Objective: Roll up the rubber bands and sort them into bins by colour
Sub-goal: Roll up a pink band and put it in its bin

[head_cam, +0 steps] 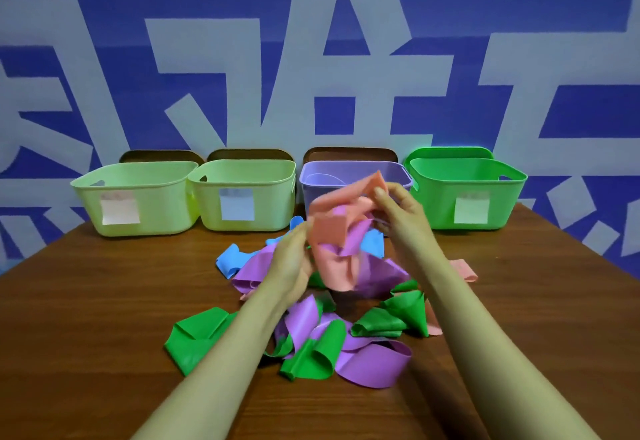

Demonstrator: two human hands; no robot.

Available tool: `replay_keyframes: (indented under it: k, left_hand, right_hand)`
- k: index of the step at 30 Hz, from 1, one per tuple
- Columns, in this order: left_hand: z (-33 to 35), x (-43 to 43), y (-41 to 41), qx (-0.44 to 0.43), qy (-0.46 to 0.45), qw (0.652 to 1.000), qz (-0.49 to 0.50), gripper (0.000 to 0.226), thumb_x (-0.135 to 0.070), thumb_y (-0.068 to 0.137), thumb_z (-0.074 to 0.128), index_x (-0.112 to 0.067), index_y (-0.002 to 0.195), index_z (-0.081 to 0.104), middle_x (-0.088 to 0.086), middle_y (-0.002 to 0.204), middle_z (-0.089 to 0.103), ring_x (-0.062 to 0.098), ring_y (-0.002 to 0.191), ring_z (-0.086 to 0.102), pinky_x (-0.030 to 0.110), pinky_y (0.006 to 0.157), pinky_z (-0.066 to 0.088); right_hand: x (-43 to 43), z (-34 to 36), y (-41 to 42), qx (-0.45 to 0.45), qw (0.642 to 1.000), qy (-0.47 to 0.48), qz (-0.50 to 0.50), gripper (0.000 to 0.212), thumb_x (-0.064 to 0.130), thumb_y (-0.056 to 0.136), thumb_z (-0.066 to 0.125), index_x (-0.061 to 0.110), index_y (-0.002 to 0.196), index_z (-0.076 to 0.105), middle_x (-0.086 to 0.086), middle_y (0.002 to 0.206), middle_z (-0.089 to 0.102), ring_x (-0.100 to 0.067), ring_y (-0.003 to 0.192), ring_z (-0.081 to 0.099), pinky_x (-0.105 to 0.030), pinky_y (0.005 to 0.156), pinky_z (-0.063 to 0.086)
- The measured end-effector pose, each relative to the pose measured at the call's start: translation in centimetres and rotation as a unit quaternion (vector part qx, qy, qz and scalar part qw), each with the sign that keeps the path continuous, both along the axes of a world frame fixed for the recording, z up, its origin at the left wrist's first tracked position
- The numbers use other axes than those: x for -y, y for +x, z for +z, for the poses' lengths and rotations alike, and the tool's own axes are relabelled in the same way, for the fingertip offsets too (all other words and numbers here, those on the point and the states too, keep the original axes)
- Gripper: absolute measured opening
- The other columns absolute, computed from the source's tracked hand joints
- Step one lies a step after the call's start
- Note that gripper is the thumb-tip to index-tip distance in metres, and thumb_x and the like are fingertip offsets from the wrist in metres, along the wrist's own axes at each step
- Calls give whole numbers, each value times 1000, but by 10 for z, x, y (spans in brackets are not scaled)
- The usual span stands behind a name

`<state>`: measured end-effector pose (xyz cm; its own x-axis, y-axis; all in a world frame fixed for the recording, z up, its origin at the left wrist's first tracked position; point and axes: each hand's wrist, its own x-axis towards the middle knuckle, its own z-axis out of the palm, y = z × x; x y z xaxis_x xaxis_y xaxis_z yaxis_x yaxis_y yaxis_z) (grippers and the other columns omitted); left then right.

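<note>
Left forearm (214, 363) and right forearm (485, 335) come up from the bottom edge, over the heap of bands (311, 353) on the wooden counter (86, 301), green, purple and blue all tangled. Centre frame, the pink band (337, 228) is up off the heap, in front of the purple bin (349, 171). The left hand (294, 266) grips its lower folds, fingers (301, 231) curled in; the right hand (401, 211) pinches the top end, though motion blur hides the exact hold.

Trouble spot: a purple band (353, 235) looks caught in the pink folds. Roll now and both colours could go into one coil, or the snag could drag the heap towards the counter edge. Stretchy rubber, too. Let the pinch slip and it could spring loose and unroll. And the bin labels are washed out. The pale bin (138, 176) at upper left seems to carry a pinkish tag (119, 207), but a misread means the wrong bin.
</note>
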<state>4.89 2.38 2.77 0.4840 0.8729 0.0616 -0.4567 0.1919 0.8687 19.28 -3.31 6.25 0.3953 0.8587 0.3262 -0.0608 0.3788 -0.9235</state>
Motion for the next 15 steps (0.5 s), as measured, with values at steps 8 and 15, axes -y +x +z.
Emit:
replay_keyframes:
  k: [8, 15]
  left_hand:
    - [-22, 2, -17, 63, -107, 984, -128, 41, -38, 86, 65, 0, 101, 68, 16, 96, 71, 23, 80, 71, 34, 73, 58]
    - [-32, 0, -16, -87, 118, 988, 44, 33, -4, 84, 64, -18, 113, 60, -4, 110, 67, 3, 96, 63, 17, 87, 49]
  right_hand:
    - [0, -55, 3, -208, 976, -55, 36, 10, 10, 97, 50, 15, 91, 57, 0, 75, 69, -9, 63, 66, -20, 56, 52]
    - [5, -56, 13, -300, 951, -39, 66, 27, 0, 82, 41, 11, 101, 56, -8, 80, 57, -13, 58, 56, -24, 55, 47]
